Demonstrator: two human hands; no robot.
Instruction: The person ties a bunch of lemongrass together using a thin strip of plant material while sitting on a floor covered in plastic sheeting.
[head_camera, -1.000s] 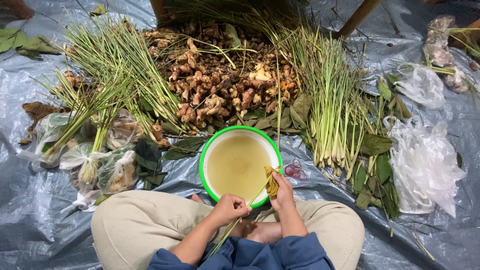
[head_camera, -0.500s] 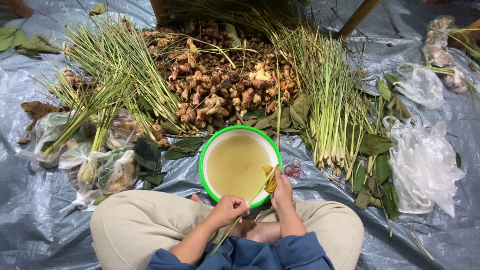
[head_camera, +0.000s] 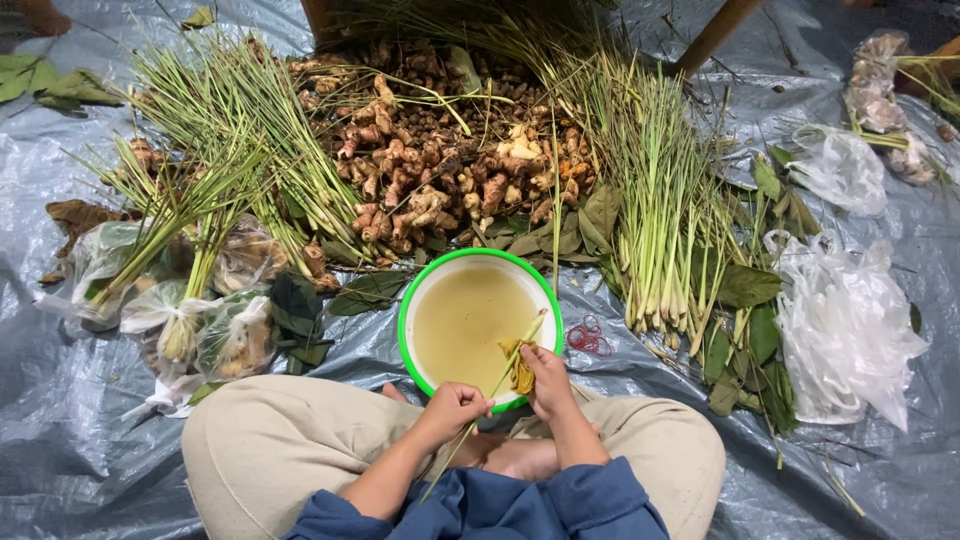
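I sit cross-legged on a grey plastic sheet (head_camera: 60, 440). In front of my knees stands a green-rimmed white basin (head_camera: 412, 305) filled with murky yellowish water. My left hand (head_camera: 455, 408) is closed around a thin green stalk (head_camera: 500, 375) that slants up over the basin's near rim. My right hand (head_camera: 546, 378) grips a yellowish piece of root (head_camera: 522, 372) together with the stalk's upper part, right at the basin's rim. The two hands are close together.
A heap of ginger-like roots (head_camera: 440, 170) lies beyond the basin. Lemongrass stalks (head_camera: 660, 210) lie at the right, more at the left (head_camera: 210, 150). Filled plastic bags (head_camera: 190, 320) sit left, empty bags (head_camera: 850, 320) right. Red rubber bands (head_camera: 588, 335) and loose leaves (head_camera: 745, 290) lie nearby.
My hands stay at the basin's near rim; the right hand has shifted slightly on the root piece. Nothing else has moved.
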